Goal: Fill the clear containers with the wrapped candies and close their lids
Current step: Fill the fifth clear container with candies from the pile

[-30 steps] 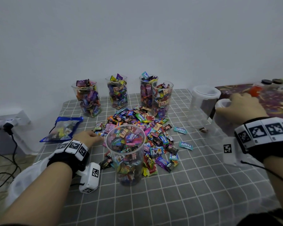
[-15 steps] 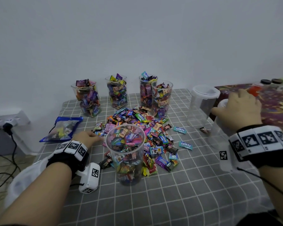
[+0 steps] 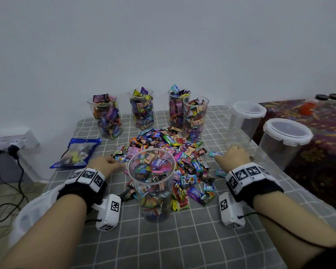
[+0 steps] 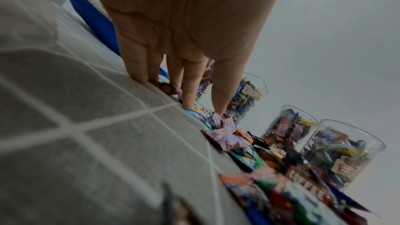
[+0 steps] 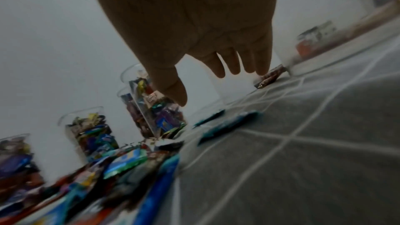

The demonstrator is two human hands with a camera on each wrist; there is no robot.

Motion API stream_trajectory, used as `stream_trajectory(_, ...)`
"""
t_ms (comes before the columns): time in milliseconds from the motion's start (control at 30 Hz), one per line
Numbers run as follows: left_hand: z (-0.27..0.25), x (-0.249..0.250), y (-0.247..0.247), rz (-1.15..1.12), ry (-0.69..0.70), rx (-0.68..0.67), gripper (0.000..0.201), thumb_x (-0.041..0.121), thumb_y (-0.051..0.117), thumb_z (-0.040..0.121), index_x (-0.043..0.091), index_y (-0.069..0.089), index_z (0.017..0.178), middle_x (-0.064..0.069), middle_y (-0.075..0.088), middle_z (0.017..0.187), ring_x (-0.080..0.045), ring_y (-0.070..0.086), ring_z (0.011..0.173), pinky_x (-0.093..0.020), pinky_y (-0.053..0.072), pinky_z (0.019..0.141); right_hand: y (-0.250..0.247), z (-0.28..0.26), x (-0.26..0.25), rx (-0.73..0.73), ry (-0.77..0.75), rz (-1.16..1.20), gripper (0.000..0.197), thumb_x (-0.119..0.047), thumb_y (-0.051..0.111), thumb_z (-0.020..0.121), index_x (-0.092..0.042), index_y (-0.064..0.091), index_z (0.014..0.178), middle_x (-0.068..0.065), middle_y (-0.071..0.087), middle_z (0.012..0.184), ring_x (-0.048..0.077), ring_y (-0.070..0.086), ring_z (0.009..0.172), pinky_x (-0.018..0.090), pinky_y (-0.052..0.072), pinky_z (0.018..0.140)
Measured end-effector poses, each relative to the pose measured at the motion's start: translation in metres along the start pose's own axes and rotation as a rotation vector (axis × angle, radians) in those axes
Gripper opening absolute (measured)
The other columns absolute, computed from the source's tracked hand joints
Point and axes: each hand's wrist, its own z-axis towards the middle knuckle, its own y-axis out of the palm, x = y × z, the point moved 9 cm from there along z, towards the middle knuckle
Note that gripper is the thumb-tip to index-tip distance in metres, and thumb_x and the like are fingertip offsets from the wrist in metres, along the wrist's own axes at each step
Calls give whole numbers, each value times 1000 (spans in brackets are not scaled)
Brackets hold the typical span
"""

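Note:
A heap of wrapped candies (image 3: 175,158) lies mid-table. In front of it stands a clear cup (image 3: 151,183) packed with candies. Several more full cups (image 3: 142,109) line the back. Two clear containers with white lids on (image 3: 246,117) (image 3: 285,140) stand at the right, holding no candies. My left hand (image 3: 113,162) (image 4: 190,98) rests at the heap's left edge, its straight fingertips (image 4: 188,103) touching cloth and candies. My right hand (image 3: 231,152) (image 5: 216,83) is open and spread low over the cloth right of the heap, beside a teal candy (image 3: 214,153), holding nothing.
A blue candy bag (image 3: 76,152) lies at the table's left. A power strip with cables (image 3: 12,140) sits off the left edge. A patterned surface with bottles (image 3: 306,107) adjoins on the right. Bare checked cloth (image 3: 182,239) spans the table's front.
My right hand has left the top of the nearer lidded container and come down and left to the cloth beside the heap. The left hand has stayed put.

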Motion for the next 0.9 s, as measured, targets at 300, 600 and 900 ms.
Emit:
stream_trajectory(300,0,0,1,-22,23,5,25,39,62,87,18,69,98,-3,64,101,-17,53,90,-26,38,76,20,30,13,-132,81,-151,32,-36,56,86,-9,62,102,11,60,106,28,56,105,37,45,95)
stream_trajectory(600,0,-4,2,-16,4,-1,27,39,62,87,17,69,102,-5,65,107,-19,55,94,-25,38,77,17,27,12,-111,94,34,32,-33,60,87,-5,60,101,17,60,108,32,58,96,32,40,71)
stream_trajectory(900,-2,24,15,-52,53,-100,78,52,69,77,23,37,142,-9,53,136,-29,53,119,-28,39,95,43,-6,-67,-275,-225,20,54,-40,52,90,-14,39,135,15,57,122,31,56,107,32,43,83)
